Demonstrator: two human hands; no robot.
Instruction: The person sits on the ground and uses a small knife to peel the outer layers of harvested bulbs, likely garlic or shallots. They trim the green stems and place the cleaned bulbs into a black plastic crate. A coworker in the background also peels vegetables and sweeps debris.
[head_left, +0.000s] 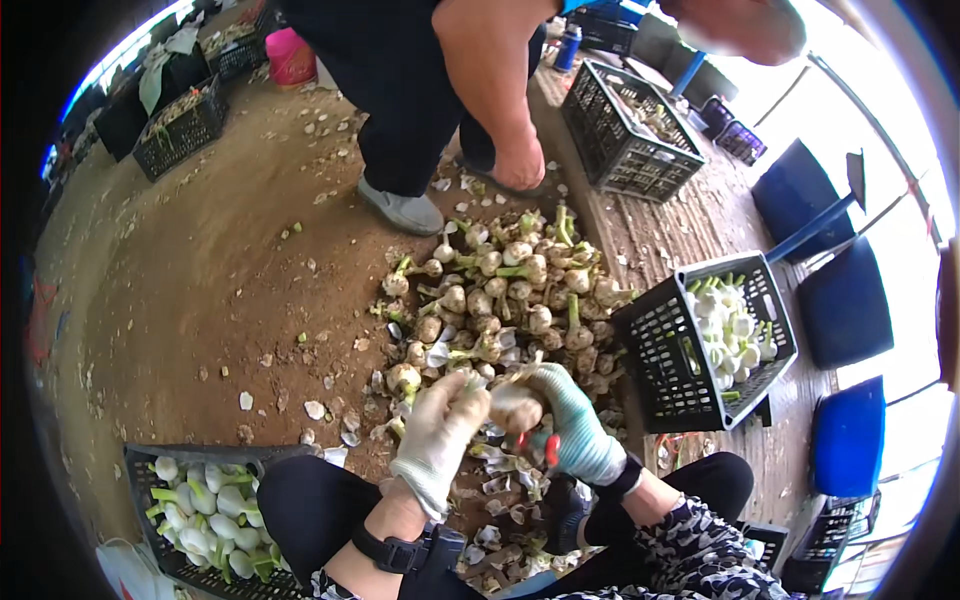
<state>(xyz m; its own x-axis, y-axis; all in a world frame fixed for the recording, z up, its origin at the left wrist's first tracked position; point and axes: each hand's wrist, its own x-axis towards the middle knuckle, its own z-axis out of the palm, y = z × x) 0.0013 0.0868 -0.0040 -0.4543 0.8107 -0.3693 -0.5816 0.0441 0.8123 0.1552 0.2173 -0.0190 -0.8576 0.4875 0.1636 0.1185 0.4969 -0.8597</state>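
Note:
My left hand (442, 431), in a pale knit glove, is closed at the side of a brownish garlic bulb (516, 412) and grips it, its fingertips partly hiding it. My right hand (577, 427) wears a green-striped glove and reaches its fingers over the same bulb. A red-handled tool (552, 448) sits in that hand; its blades are hidden, so its exact kind is unclear. Just beyond both hands lies a heap of unpeeled garlic bulbs (517, 292) with cut green stems. Loose skins (510, 465) litter the ground beneath my hands.
A black crate (675, 375) of peeled white garlic stands tilted at the right; another crate (142, 517) of cleaned bulbs is by my left knee. Across the heap, a person (487, 90) bends down, one hand low. Farther off are a garlic crate (630, 169) and a pink bucket (291, 58).

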